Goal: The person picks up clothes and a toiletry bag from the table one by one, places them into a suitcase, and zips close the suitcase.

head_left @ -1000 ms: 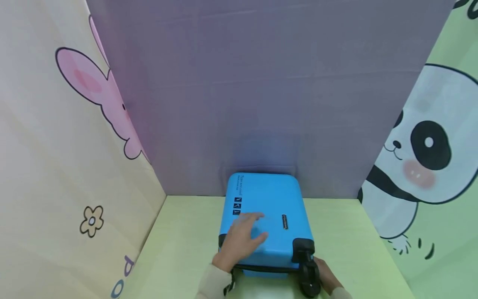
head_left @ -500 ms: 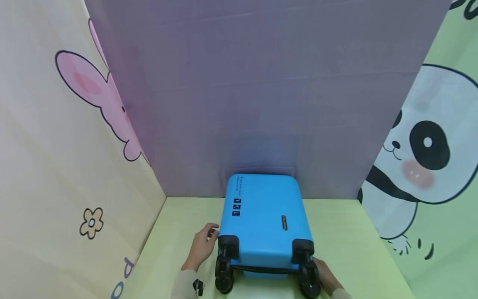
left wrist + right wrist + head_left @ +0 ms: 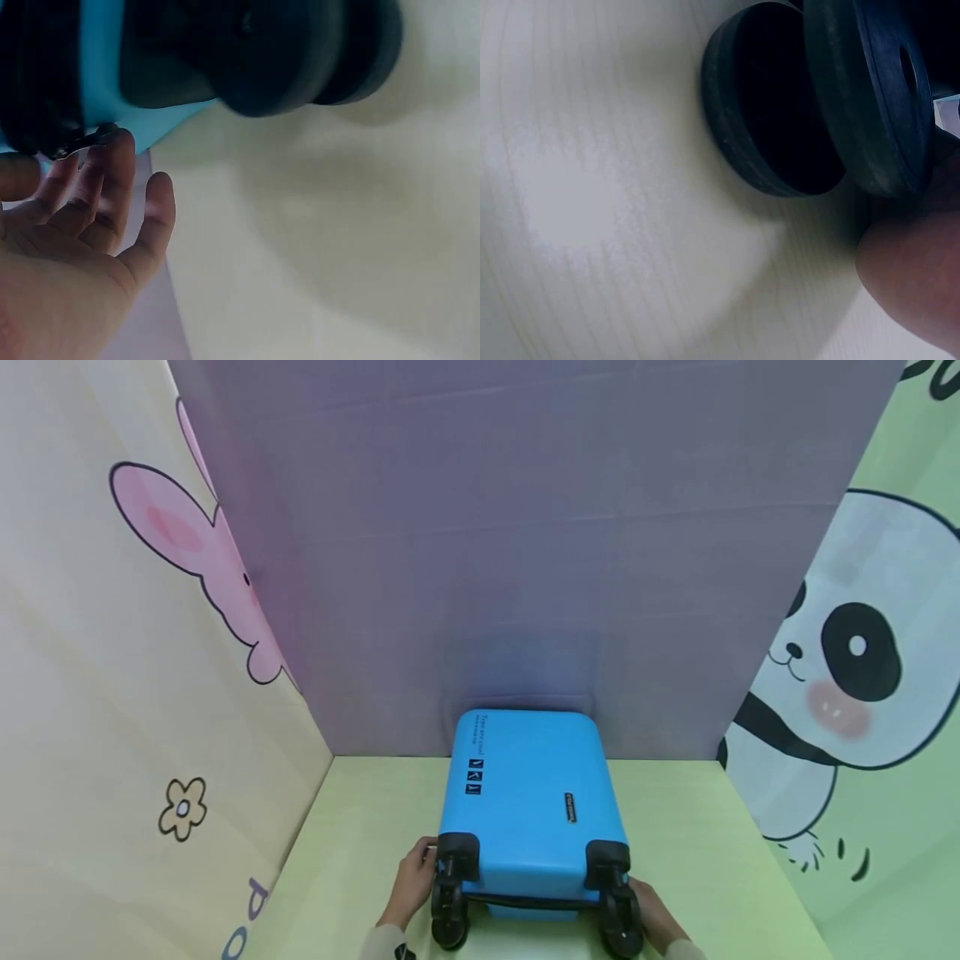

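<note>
A light blue suitcase [image 3: 532, 785] lies on its back shell, with black caster wheels [image 3: 450, 917] toward me. My left hand [image 3: 411, 881] is at its left side. In the left wrist view, that hand's loosely bent fingers [image 3: 118, 187] reach up to a small dark shiny latch or pull [image 3: 86, 142] on the case's side; the thumb is apart from it. My right hand [image 3: 654, 910] is at the right side, beside the near wheel [image 3: 621, 918]. Its fingers are hidden behind the wheel and case. The right wrist view shows only part of the hand [image 3: 911, 274] close to the wheels [image 3: 870, 97].
The suitcase lies on a pale yellow-green table [image 3: 375, 827], its far end close to a grey-purple backdrop [image 3: 517, 560]. A cream curtain with a rabbit print [image 3: 172, 535] stands at left, a green one with a panda print [image 3: 862, 652] at right.
My left hand moved off the suitcase's top to its left side, then slightly nearer me, against the side. The right hand stayed at the right side. The suitcase has not visibly moved.
</note>
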Demonstrator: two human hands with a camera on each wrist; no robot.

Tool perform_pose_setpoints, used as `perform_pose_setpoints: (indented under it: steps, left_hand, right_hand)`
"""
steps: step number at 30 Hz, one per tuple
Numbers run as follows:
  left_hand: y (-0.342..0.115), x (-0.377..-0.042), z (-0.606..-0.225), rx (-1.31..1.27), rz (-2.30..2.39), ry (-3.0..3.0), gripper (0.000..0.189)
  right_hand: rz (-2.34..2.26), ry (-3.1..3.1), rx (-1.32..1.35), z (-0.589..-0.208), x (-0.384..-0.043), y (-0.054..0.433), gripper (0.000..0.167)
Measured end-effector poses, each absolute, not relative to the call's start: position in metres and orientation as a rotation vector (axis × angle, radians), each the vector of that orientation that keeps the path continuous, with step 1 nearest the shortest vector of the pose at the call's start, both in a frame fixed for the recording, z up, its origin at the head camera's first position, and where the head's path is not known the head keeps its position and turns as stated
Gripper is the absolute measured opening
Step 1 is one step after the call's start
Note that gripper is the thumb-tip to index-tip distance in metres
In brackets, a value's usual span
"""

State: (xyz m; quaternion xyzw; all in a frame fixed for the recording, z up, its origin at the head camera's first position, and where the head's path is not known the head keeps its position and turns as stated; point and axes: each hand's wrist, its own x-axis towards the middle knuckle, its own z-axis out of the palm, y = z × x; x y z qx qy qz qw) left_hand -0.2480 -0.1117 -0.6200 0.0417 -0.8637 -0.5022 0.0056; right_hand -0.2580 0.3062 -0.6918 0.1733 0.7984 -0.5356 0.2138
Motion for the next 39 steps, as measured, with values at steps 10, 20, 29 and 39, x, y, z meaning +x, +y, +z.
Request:
perform_pose_setpoints:
  steps: [10, 20, 29, 39]
  left_hand:
    - [-0.111, -0.246, -0.635, 0.197, -1.546, -2.686, 0.022]
    - [-0.102, -0.246, -0.636, 0.295, -1.319, -2.753, 0.012]
    - [-0.09, -0.24, -0.621, 0.402, -1.03, -2.789, 0.012]
    - [-0.084, -0.236, -0.623, 0.278, -0.959, -2.75, 0.009]
  right_hand:
    - [-1.503, 2.205, 0.495, -0.696, -0.257, 0.307, 0.05]
    - [-1.506, 2.227, 0.459, -0.696, -0.255, 0.307, 0.05]
    - [-1.54, 2.209, 0.429, -0.692, -0.247, 0.294, 0.069]
    - [-1.517, 2.195, 0.523, -0.684, -0.24, 0.292, 0.082]
